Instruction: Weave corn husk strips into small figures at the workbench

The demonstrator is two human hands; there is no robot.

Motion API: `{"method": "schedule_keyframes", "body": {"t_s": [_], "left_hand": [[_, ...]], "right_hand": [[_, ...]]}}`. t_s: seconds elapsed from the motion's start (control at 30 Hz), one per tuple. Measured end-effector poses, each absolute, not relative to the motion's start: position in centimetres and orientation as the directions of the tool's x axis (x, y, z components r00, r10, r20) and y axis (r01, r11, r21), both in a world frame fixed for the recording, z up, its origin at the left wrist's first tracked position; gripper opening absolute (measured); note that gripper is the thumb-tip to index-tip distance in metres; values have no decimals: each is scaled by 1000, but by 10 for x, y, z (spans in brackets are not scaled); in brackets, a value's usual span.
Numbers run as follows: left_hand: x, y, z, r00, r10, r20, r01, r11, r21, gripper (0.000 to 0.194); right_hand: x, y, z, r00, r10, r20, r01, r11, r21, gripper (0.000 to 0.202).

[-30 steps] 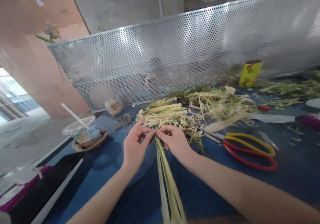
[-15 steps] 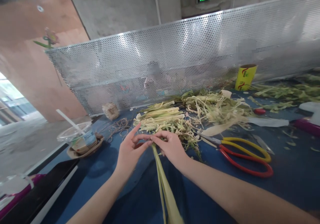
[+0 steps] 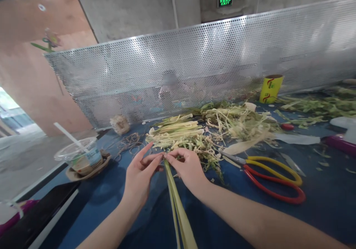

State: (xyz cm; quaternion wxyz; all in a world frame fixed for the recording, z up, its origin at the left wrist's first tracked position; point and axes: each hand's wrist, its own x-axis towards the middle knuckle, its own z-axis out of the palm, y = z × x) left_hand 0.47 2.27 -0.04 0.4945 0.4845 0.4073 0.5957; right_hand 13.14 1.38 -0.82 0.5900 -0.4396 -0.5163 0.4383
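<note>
Long pale-green plant leaves, perhaps corn husk strips, hang toward me from my fingertips over the blue table. My left hand pinches their top end between thumb and fingers, its index finger raised. Against it, my right hand grips the same end with thumb and forefinger. What exactly lies between the fingertips is too small to make out. Just beyond both hands is a heap of cut stalks and shreds. To the right lie scissors with one yellow and one red handle.
On the left stand a plastic cup with a straw, tangled twine and a black flat object. A yellow roll and more greenery are at the back right. A perforated metal screen runs behind the table.
Both hands keep their pinch on the leaf end and appear slightly further left. The left wrist and fingers have turned a little. The whole view has shifted slightly.
</note>
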Motion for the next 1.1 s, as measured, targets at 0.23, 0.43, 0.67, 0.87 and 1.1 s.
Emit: {"method": "schedule_keyframes", "body": {"t_s": [0.23,0.43,0.67,0.87,1.1], "left_hand": [[8,23,-1,29,990,137,-249,-125,960,70],[6,25,-2,-16,976,216,-184,-215,959,76],[6,25,-2,12,986,169,-194,-163,967,59],[8,24,3,57,996,-69,-328,84,941,57],[-1,24,5,40,991,125,-199,-114,973,47]], "right_hand": [[133,17,-10,74,986,148,-113,156,-981,18],[132,16,-9,43,993,114,-203,121,-972,17],[133,17,-11,25,993,120,-349,121,-929,20],[131,16,-12,-12,986,164,-441,142,-886,18],[135,16,-7,-156,975,161,-430,79,-899,17]]}}
